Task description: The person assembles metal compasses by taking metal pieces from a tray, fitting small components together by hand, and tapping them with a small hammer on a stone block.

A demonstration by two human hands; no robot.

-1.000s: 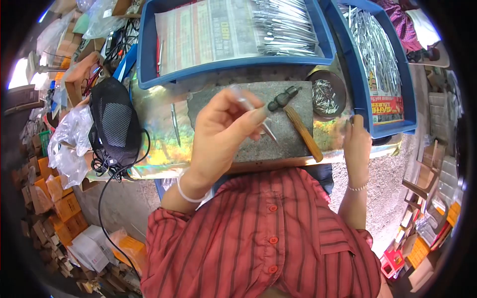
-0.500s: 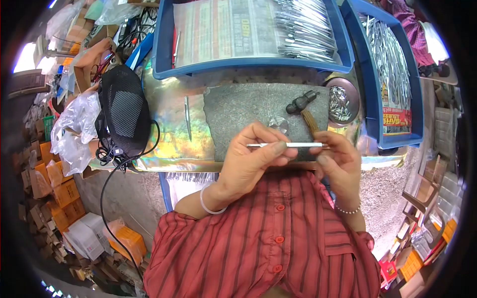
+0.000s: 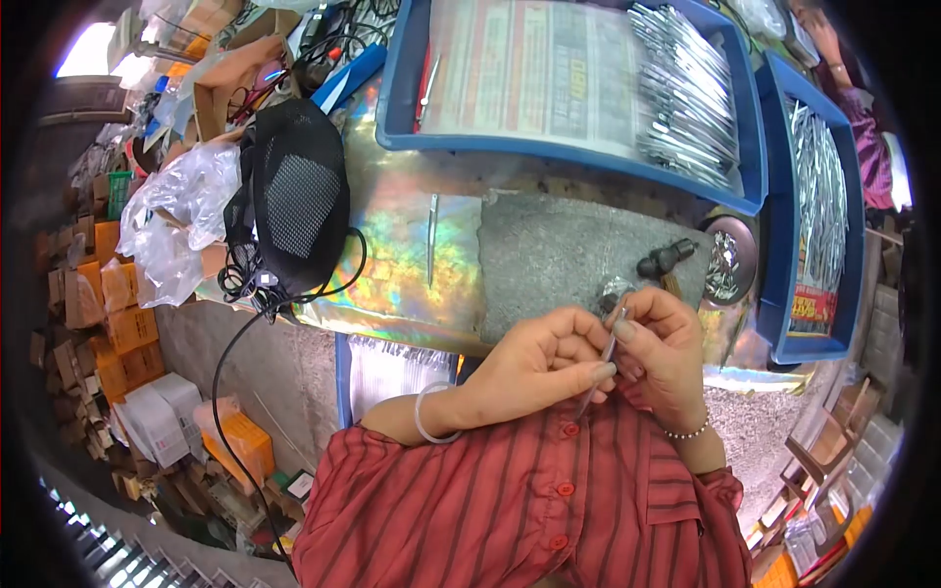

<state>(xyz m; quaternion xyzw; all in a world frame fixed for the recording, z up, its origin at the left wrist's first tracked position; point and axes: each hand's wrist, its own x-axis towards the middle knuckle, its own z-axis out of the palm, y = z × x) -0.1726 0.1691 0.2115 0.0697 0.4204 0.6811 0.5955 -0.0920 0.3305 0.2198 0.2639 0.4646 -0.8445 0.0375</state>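
Close in front of my striped shirt, both hands hold a thin silver metal tool, which slants with its upper end between the fingers of my right hand. My left hand pinches it lower down between thumb and fingers. Just beyond the hands lies a grey stone slab with a hammer on it, the handle partly hidden behind my right hand. A small clear, shiny thing is at the slab's near side. Right of the slab, a round dish holds small metal pieces.
A blue tray with newspaper and many silver tools stands behind the slab; another blue tray is at the right. One slim metal tool lies left of the slab, near a black mesh cap-like thing and cable. Another person's arm shows top right.
The tool has turned from level to steeply slanted, and the hands have come closer together, nearer the shirt. The view has shifted, so the table things appear farther right.
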